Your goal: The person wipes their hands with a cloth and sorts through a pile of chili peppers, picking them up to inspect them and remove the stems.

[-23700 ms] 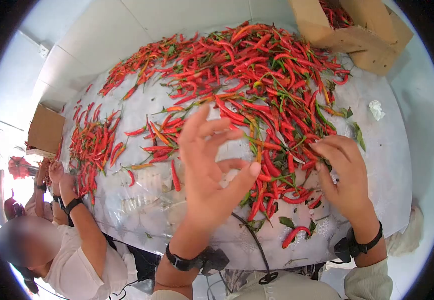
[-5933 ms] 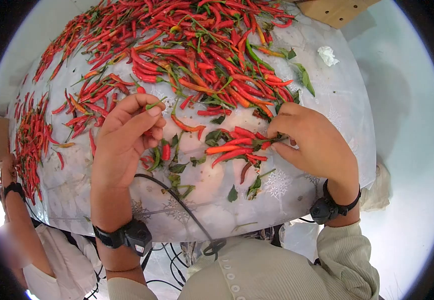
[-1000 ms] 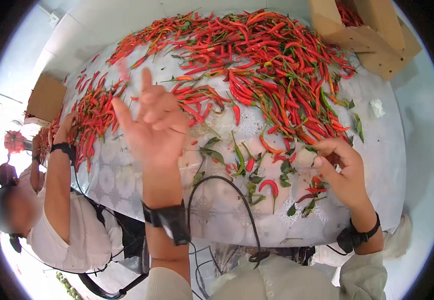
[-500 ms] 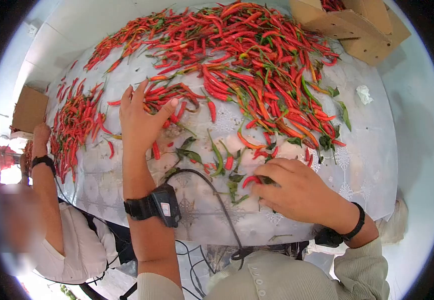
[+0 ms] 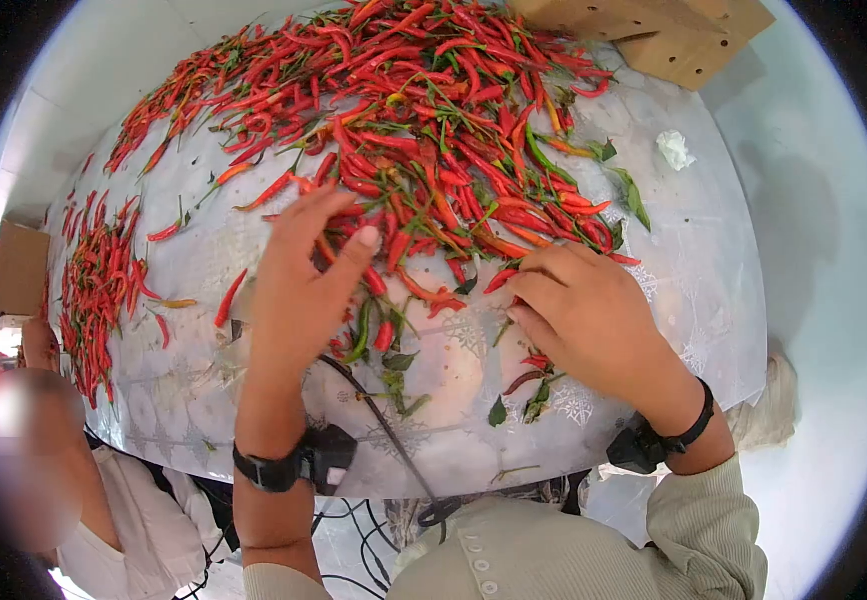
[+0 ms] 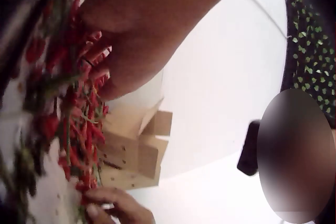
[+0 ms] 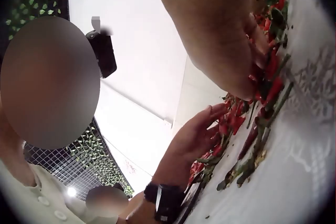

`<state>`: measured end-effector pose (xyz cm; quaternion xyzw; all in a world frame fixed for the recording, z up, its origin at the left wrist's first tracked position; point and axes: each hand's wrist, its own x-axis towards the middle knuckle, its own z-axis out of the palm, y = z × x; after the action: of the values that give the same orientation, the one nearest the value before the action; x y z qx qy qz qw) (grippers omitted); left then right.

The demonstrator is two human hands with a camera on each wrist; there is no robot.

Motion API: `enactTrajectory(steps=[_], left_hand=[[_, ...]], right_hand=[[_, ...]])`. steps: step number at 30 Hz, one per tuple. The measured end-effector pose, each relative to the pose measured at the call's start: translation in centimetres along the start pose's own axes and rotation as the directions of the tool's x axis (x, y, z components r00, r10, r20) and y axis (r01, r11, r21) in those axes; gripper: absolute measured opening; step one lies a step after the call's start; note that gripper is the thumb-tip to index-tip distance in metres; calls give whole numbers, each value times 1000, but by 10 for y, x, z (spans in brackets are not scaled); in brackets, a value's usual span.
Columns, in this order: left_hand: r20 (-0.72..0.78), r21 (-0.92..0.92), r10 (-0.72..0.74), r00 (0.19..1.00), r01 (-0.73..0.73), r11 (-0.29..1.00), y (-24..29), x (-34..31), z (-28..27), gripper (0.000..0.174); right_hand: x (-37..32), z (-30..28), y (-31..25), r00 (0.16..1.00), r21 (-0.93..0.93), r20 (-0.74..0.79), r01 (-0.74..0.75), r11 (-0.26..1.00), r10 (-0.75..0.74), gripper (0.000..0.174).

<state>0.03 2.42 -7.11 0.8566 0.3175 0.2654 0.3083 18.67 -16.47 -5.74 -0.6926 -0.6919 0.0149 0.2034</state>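
My left hand [image 5: 299,280] lies over red chili peppers [image 5: 384,270] at the near left side of the big heap, thumb and fingers spread around them. In the left wrist view its fingertips [image 6: 102,61] reach in among the chilies. My right hand [image 5: 594,320] is at the heap's near edge, fingers bent, pinching a red chili pepper [image 5: 502,280] whose end sticks out past the fingertips. Just below lie a dark red chili [image 5: 524,381] and loose green leaves [image 5: 538,402]. A green chili [image 5: 358,335] lies between the hands.
The large chili heap [image 5: 434,90] spreads across the back. A smaller pile [image 5: 94,300] lies at left, near another person's arm [image 5: 79,460]. A cardboard box [image 5: 654,35] stands back right, crumpled white paper [image 5: 674,150] beside it. A black cable [image 5: 384,425] crosses the near table.
My left hand has come down from the air and swept the small cluster of chilies rightward against the heap. My right hand moved in from the right, then up to the heap's edge with a chili.
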Motion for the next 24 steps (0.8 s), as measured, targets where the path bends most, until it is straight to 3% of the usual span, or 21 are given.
enactTrajectory(steps=[3,6,7,10,11,13,15,18,21,24], left_hand=[[118,-483,16,993,43,874,27,-7,9,29],[149,-444,92,985,-17,896,30,-7,-1,26],[104,-574,70,992,3,819,27,-6,-3,25],[-35,-370,-164,986,139,918,4,-2,-27,25],[-136,-173,-174,975,150,973,-6,1,-35,25],[-269,194,-105,957,161,968,-30,5,-50,27],[-304,503,22,952,141,853,-60,4,-61,30],[-171,571,-9,985,107,814,-92,-3,-71,35],[-110,556,-187,976,217,802,-70,-1,-72,37],[-182,494,-358,916,401,772,-60,9,-65,37]], right_hand=[[1,-2,3,998,3,-20,-58,998,58,14],[1,-6,9,990,-19,-77,-118,993,116,13],[1,-9,12,987,-5,-92,-130,991,129,14],[1,-13,27,967,-2,-190,-172,985,168,14],[1,-16,33,954,-18,-230,-203,979,194,15],[-1,-18,50,922,-86,-313,-265,960,227,20],[-4,-16,71,887,-185,-401,-326,927,231,27],[-9,-8,98,856,-46,-356,-416,908,375,34],[-6,-4,102,871,62,-265,-413,909,414,33],[-3,0,98,907,94,-204,-356,930,368,34]])
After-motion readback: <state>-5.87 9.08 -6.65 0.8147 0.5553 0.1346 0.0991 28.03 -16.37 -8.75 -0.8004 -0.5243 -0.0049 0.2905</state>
